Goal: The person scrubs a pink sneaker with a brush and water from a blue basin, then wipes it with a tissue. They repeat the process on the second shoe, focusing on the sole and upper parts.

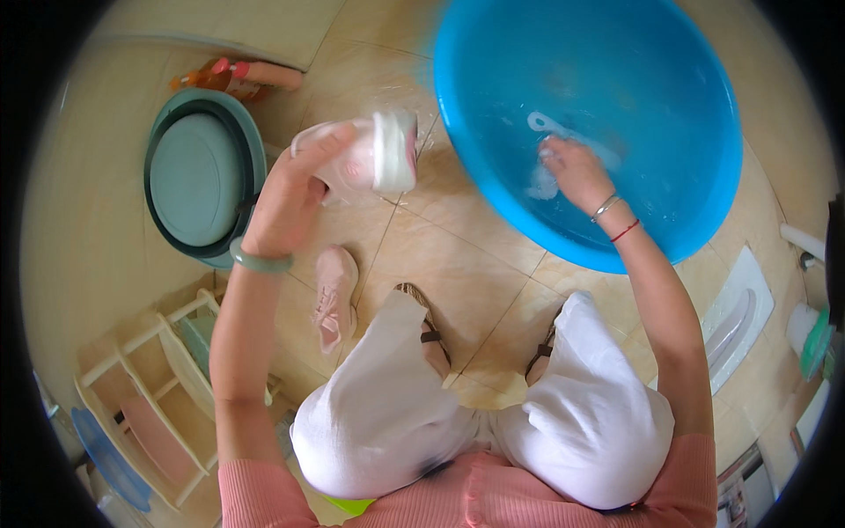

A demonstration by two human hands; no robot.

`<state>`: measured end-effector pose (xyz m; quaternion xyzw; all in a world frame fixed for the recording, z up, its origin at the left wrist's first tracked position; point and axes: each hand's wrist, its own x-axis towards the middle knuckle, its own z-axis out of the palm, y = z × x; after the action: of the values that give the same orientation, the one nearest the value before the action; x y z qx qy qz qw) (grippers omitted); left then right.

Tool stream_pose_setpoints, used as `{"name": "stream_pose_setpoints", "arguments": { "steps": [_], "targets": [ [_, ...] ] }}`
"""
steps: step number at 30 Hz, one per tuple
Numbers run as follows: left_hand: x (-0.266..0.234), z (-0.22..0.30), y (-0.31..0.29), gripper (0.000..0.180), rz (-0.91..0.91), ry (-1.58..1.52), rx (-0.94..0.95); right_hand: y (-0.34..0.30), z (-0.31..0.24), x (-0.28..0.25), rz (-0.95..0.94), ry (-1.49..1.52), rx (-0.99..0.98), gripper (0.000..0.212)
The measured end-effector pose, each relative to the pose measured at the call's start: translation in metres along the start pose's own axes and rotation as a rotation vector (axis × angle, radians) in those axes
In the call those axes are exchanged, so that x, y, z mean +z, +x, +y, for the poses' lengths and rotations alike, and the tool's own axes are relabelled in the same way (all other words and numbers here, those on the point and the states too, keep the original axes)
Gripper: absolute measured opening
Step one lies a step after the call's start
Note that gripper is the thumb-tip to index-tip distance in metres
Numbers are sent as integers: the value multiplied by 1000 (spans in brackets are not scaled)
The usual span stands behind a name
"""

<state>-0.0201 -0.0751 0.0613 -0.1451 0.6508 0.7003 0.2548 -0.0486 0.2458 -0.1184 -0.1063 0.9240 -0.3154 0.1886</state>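
My left hand grips a pale pink sneaker with a thick white sole, raised above the tiles; it is smeared by motion. My right hand is down inside the large blue basin, fingers curled together, with white suds by the fingertips. Against those fingers lies a white long-handled tool with a hole in its handle end, possibly a brush; its other end is blurred. What the right fingers hold is hidden. A second pink sneaker lies on the floor below my left hand, near my foot.
Left of my hand stand grey-green nested basins, with pink and orange bottles behind. A cream plastic rack is by my left elbow. A white floor fixture lies beyond my right forearm. My knees flank the tiled floor.
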Motion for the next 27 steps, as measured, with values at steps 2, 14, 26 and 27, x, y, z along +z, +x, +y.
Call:
{"name": "stream_pose_setpoints", "arguments": {
  "steps": [2,14,26,27],
  "targets": [
    [-17,-15,8,37,80,357,-34,5,10,4,36,134,-25,21],
    [-136,-197,11,28,238,1497,473,5,-17,5,-34,-255,-12,35],
    [-97,-283,-200,27,854,249,-223,17,27,9,-8,46,78,50],
    [-90,-298,-214,27,903,312,-235,14,25,12,30,61,-15,50]
  ]
}}
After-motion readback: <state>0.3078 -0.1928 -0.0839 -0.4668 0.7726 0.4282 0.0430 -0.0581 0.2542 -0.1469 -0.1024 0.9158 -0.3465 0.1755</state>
